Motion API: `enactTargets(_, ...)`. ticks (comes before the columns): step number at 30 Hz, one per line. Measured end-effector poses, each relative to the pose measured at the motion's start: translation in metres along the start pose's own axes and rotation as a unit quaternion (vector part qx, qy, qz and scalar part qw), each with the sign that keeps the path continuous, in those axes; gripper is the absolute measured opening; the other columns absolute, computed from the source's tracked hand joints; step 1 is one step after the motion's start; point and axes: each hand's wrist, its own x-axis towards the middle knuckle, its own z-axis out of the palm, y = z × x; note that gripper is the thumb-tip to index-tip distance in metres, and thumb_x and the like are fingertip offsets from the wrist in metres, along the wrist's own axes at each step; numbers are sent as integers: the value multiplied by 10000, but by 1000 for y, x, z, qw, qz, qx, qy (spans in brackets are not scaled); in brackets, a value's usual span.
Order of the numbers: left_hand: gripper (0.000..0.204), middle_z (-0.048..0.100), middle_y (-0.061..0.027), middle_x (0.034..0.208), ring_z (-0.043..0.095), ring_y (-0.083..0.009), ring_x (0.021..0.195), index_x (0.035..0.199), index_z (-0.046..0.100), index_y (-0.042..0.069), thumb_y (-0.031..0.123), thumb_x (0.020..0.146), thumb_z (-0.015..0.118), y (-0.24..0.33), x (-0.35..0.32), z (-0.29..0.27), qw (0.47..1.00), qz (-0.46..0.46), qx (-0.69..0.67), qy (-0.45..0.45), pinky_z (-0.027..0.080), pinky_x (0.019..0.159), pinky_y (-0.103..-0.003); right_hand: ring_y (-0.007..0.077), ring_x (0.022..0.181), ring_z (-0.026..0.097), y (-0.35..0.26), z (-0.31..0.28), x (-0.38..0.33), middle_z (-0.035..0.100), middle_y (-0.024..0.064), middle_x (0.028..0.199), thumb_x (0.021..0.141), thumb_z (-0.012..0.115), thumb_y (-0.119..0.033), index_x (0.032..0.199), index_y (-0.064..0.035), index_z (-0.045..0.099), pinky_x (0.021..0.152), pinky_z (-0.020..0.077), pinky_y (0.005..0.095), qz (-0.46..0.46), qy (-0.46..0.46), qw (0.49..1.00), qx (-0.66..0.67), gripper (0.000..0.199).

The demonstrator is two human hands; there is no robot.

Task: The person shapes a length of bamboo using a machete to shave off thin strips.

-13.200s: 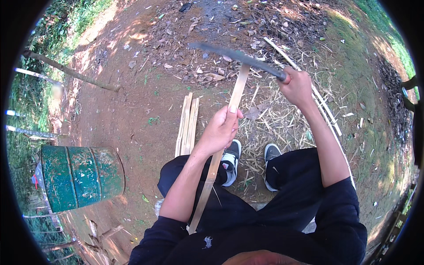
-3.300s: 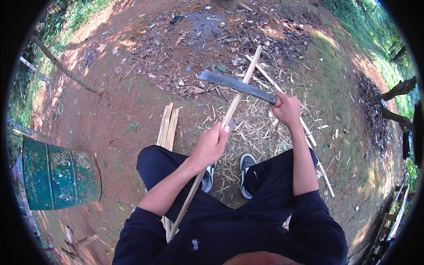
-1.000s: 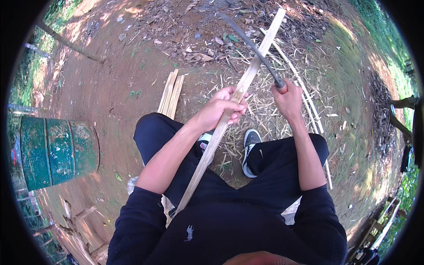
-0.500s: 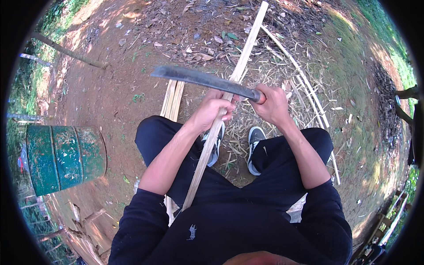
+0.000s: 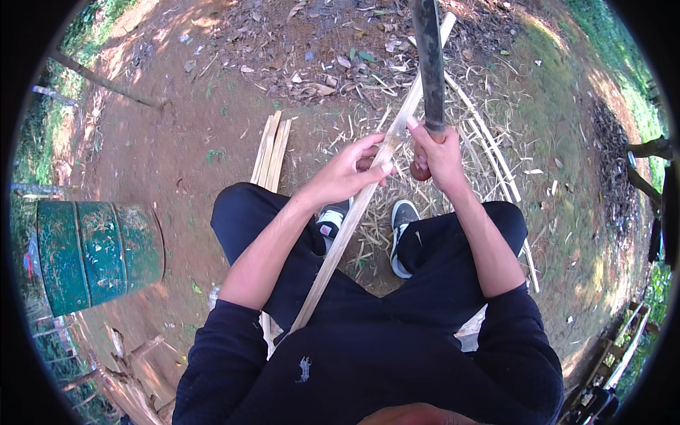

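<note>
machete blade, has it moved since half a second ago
Yes: the machete blade has swung rightward and forward, away from the stacked strips.

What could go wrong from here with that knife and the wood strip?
The left hand grips the wood strip close to the knife in the right hand; a slipping blade might cut its fingers.

The strip runs back to the dark shirt, so a hard push could jab the torso.

Shavings lie around the shoes, where footing might slide.
</note>
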Motion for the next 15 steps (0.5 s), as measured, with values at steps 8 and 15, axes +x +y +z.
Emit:
enactTargets(8,224,700,-72,942,611,-108,823,1041,641,-22,190,998,581,4,3,1,972,23,227,60,484,749,-292,48,428,433,4,-4,3,512,-41,536,837,804,-244,704,-72,608,412,320,243,-6,2,1000,15,292)
enactTargets(15,140,648,-114,871,617,-297,883,937,630,17,153,944,602,15,4,-1,902,138,397,95,438,880,-403,45,467,467,-11,1,-2,519,-48,590,848,792,-290,702,-67,586,415,339,248,13,20,997,-74,337)
